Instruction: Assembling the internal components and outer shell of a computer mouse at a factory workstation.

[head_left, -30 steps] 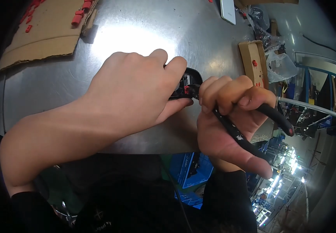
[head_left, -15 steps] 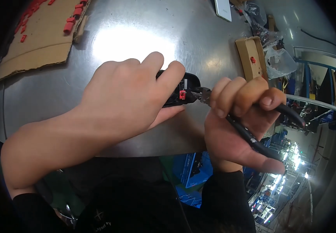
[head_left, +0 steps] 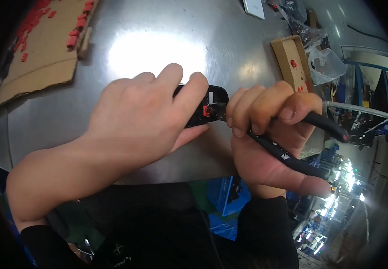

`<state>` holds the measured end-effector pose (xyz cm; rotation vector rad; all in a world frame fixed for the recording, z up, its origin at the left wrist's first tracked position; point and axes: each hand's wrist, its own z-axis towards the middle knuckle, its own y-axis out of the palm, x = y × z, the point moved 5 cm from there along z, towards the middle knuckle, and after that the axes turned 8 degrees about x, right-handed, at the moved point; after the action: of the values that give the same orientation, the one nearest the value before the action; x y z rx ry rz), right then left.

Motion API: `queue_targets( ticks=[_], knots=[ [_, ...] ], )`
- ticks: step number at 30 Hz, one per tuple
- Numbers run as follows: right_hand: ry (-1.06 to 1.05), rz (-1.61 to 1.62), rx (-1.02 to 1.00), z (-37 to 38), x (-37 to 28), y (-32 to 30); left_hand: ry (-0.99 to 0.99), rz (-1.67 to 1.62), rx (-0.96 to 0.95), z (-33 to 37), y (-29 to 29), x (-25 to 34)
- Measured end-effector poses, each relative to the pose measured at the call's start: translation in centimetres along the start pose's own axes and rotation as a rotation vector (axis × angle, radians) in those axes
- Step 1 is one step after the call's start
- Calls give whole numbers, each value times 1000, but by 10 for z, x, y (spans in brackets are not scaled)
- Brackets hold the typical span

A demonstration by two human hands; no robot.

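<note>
My left hand (head_left: 140, 112) grips a black plastic housing (head_left: 220, 93) with a rounded end, holding it just above the metal table; most of it is hidden under my fingers. Inside the housing sits a small red part (head_left: 206, 111). Wrapped around black-handled pliers (head_left: 288, 159) is my right hand (head_left: 270, 130), palm turned up and the handles spread apart. The jaws of the pliers reach into the housing at the red part. Whether they pinch it I cannot make out.
Flattened cardboard (head_left: 50, 62) at the far left carries several red pieces (head_left: 72, 41). A narrow cardboard box (head_left: 288, 62) with a few red bits stands on the right, beside clear plastic bags (head_left: 326, 65). A white phone-like device (head_left: 254, 8) lies at the back. Below the table edge is a blue crate (head_left: 230, 197).
My right hand has shifted a little left, bringing the plier jaws from beside the red part onto it. My left hand still holds the housing.
</note>
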<state>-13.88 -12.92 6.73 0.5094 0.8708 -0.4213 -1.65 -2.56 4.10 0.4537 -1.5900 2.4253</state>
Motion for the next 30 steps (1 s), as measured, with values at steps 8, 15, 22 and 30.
queue_targets(
  ticks=[8,15,22,30],
  knots=[
    [138,220,242,17,-7,-31,45,-37,72,1,6,4],
    [527,508,537,37,60,-100,-120,-267,97,4,-13,-18],
    [596,543,496,41,72,-98,-426,-360,476,-34,-143,-112],
    [653,517,543,47,74,-86,-895,57,989,-166,-283,-388]
  ],
)
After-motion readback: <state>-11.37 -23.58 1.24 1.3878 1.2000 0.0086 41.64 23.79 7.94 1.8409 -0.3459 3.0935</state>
